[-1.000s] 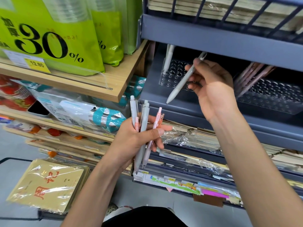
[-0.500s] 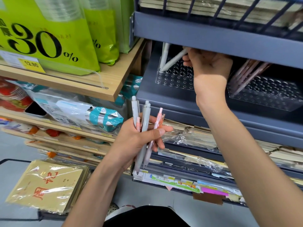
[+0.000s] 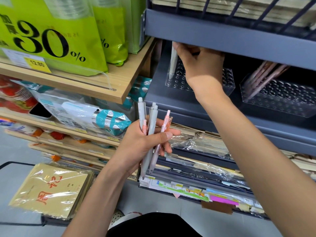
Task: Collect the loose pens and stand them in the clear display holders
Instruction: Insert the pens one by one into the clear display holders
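While a grey pen (image 3: pixel 173 61) is pinched near its top by the right hand (image 3: pixel 199 65), tip down over the clear holder (image 3: pixel 228 82) at 12 o'clock, spare pens (image 3: pixel 150 132) are fisted in the left hand (image 3: pixel 145 144) at 6 o'clock; pens judged light, stiff, slick; best gripped mid-barrel.

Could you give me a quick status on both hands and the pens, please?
Right hand at left clear holder, grey pen upright in it. Left hand grips pen bundle. Upper shelf edge close overhead.
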Demonstrator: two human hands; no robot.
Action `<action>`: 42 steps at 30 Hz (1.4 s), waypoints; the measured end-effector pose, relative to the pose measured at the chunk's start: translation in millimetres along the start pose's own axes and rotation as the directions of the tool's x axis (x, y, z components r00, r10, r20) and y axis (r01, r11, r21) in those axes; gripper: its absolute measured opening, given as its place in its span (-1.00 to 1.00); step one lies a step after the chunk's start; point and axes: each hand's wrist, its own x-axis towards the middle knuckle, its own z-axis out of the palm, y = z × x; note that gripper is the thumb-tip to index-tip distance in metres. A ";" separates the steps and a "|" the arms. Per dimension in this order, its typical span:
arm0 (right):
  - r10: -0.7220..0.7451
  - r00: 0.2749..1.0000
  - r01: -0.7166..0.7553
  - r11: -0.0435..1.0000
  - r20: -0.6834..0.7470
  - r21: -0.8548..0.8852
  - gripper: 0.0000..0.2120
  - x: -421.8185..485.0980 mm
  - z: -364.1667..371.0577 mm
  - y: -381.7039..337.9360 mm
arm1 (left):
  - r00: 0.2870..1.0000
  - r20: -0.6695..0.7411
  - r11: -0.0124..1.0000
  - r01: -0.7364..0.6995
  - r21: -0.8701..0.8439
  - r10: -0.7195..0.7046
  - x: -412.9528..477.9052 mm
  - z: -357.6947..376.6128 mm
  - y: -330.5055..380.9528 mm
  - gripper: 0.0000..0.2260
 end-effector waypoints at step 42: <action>-0.023 0.929 -0.091 0.952 0.368 0.291 -0.90 -62.5 -59.0 26.2 | 1.000 -0.008 0.999 -0.021 0.050 0.021 -7.6 25.0 -2.9 -0.84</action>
